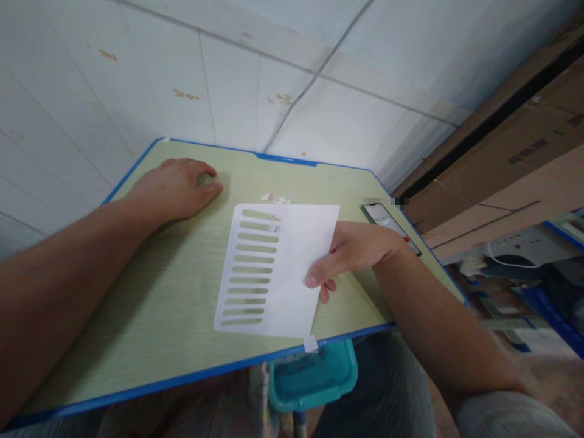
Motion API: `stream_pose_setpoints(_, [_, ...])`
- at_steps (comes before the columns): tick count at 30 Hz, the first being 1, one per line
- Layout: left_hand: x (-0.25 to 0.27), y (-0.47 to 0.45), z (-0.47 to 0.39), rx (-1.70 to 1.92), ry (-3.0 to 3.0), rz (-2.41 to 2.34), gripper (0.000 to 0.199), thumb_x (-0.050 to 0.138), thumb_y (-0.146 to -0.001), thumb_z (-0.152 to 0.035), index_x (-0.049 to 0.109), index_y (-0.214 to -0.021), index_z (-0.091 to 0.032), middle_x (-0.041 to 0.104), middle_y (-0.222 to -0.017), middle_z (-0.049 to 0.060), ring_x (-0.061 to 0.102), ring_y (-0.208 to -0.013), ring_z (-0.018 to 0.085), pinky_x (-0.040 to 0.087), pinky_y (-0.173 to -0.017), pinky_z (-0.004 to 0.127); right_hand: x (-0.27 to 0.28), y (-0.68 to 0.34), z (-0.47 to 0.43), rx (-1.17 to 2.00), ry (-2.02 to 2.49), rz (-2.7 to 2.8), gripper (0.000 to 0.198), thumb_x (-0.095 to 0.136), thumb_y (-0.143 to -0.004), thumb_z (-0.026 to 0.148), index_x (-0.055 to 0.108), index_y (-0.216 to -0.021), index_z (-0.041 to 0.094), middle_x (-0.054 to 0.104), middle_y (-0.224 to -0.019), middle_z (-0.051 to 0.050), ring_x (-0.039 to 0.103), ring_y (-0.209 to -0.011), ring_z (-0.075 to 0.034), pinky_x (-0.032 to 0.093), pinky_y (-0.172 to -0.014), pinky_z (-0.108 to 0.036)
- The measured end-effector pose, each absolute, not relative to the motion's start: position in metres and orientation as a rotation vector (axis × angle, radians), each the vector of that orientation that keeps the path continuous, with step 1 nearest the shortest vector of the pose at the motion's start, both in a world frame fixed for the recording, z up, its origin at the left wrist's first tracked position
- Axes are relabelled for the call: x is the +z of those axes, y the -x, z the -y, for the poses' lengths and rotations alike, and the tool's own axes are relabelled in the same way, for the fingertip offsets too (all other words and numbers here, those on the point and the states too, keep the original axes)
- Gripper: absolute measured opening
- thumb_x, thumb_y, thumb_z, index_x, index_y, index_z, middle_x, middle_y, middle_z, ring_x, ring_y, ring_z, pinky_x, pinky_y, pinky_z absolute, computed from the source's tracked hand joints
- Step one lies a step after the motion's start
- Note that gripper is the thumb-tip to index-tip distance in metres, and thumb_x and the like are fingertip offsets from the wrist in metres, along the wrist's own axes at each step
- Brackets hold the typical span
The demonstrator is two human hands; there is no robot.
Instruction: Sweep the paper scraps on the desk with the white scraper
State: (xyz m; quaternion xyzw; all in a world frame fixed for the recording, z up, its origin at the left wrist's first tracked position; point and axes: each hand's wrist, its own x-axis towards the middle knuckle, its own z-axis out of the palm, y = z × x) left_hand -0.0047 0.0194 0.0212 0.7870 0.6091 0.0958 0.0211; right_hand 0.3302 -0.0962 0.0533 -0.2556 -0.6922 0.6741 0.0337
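Note:
A white sheet with a column of long rounded slots is tilted above the light green table. My right hand grips its right edge, the thumb on the upper face and the other fingers mostly hidden beneath. The slots are on the sheet's left side, and the green tabletop shows through them. At the table's far left, my left hand rests palm down. Its fingers are loosely bent, with a gap between thumb and forefinger and nothing visible in it. Small white scraps lie just beyond the sheet.
On the table's right side lies a phone with a lit screen. A white tab sticks at the blue front edge. Below that edge is a teal plastic bin. A wall with a grey cable stands behind; cardboard boxes are at right.

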Motion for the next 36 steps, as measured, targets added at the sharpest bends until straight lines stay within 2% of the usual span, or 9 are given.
stream_pose_setpoints(4, [0.018, 0.007, -0.022, 0.315, -2.46, -1.862, 0.074, 0.045, -0.114, -0.055, 0.076, -0.16, -0.006, 0.071, -0.172, 0.025, 0.061, -0.165, 0.046, 0.046, -0.142, 0.061, 0.055, -0.329, 0.097, 2.099, 0.803, 2.096, 0.027, 0.094, -0.1, 0.038, 0.084, -0.095, 0.014, 0.087, -0.08, -0.006, 0.074, -0.064, -0.015, 0.064, -0.06, -0.024])
stream_pose_setpoints(8, [0.017, 0.008, -0.023, 0.317, -2.454, -1.871, 0.071, 0.046, -0.115, -0.054, 0.076, -0.16, -0.007, 0.072, -0.172, 0.024, 0.061, -0.165, 0.043, 0.045, -0.143, 0.057, 0.053, -0.33, 0.098, 2.153, 0.763, 2.088, 0.03, 0.096, -0.101, 0.041, 0.085, -0.094, 0.014, 0.087, -0.079, -0.006, 0.075, -0.065, -0.016, 0.063, -0.06, -0.023])
stream_pose_setpoints(15, [0.017, 0.01, -0.023, 0.306, -2.463, -1.866, 0.074, 0.044, -0.113, -0.055, 0.076, -0.16, -0.008, 0.072, -0.172, 0.024, 0.063, -0.163, 0.044, 0.046, -0.142, 0.059, 0.047, -0.328, 0.096, 2.191, 0.771, 2.095, 0.032, 0.096, -0.101, 0.043, 0.085, -0.094, 0.015, 0.086, -0.08, -0.006, 0.075, -0.065, -0.016, 0.062, -0.059, -0.022])
stream_pose_setpoints(18, [0.014, 0.014, -0.027, 0.29, -2.488, -1.853, 0.078, 0.041, -0.112, -0.058, 0.075, -0.16, -0.007, 0.073, -0.17, 0.025, 0.065, -0.162, 0.044, 0.048, -0.141, 0.059, 0.047, -0.323, 0.095, 2.158, 0.768, 2.074, 0.035, 0.097, -0.098, 0.048, 0.084, -0.095, 0.016, 0.086, -0.081, -0.005, 0.078, -0.067, -0.017, 0.064, -0.059, -0.023])
stream_pose_setpoints(23, [0.01, 0.018, -0.033, 0.298, -2.511, -1.845, 0.085, 0.037, -0.111, -0.066, 0.077, -0.158, -0.008, 0.075, -0.168, 0.025, 0.067, -0.161, 0.047, 0.05, -0.14, 0.061, 0.048, -0.313, 0.089, 1.804, 0.895, 1.936, 0.04, 0.095, -0.093, 0.055, 0.082, -0.087, 0.018, 0.086, -0.079, -0.006, 0.077, -0.067, -0.019, 0.066, -0.062, -0.027])
stream_pose_setpoints(27, [0.012, 0.018, -0.031, 0.307, -2.52, -1.838, 0.083, 0.035, -0.111, -0.062, 0.077, -0.159, -0.007, 0.075, -0.168, 0.027, 0.066, -0.162, 0.049, 0.05, -0.14, 0.063, 0.045, -0.314, 0.08, 1.275, 1.053, 1.657, 0.04, 0.085, -0.094, 0.056, 0.079, -0.079, 0.02, 0.086, -0.077, -0.01, 0.075, -0.064, -0.02, 0.065, -0.065, -0.032])
stream_pose_setpoints(30, [0.011, 0.018, -0.028, 0.291, -2.524, -1.843, 0.082, 0.034, -0.111, -0.06, 0.076, -0.16, -0.01, 0.074, -0.17, 0.025, 0.066, -0.163, 0.046, 0.049, -0.141, 0.058, 0.041, -0.318, 0.072, 0.898, 1.191, 1.498, 0.033, 0.079, -0.092, 0.053, 0.074, -0.077, 0.024, 0.085, -0.076, -0.01, 0.072, -0.063, -0.021, 0.065, -0.067, -0.035])
stream_pose_setpoints(33, [0.01, 0.019, -0.027, 0.304, -2.529, -1.849, 0.079, 0.035, -0.111, -0.06, 0.078, -0.16, -0.016, 0.076, -0.169, 0.022, 0.068, -0.161, 0.043, 0.05, -0.139, 0.055, 0.037, -0.319, 0.071, 0.745, 1.296, 1.491, 0.032, 0.076, -0.09, 0.054, 0.072, -0.077, 0.026, 0.084, -0.075, -0.009, 0.072, -0.063, -0.022, 0.064, -0.068, -0.037])
stream_pose_setpoints(36, [0.009, 0.019, -0.026, 0.333, -2.518, -1.846, 0.081, 0.035, -0.109, -0.061, 0.079, -0.159, -0.015, 0.077, -0.168, 0.023, 0.069, -0.16, 0.044, 0.051, -0.137, 0.056, 0.032, -0.313, 0.073, 0.729, 1.309, 1.532, 0.03, 0.075, -0.091, 0.053, 0.072, -0.079, 0.026, 0.086, -0.078, -0.01, 0.074, -0.065, -0.023, 0.065, -0.071, -0.038])
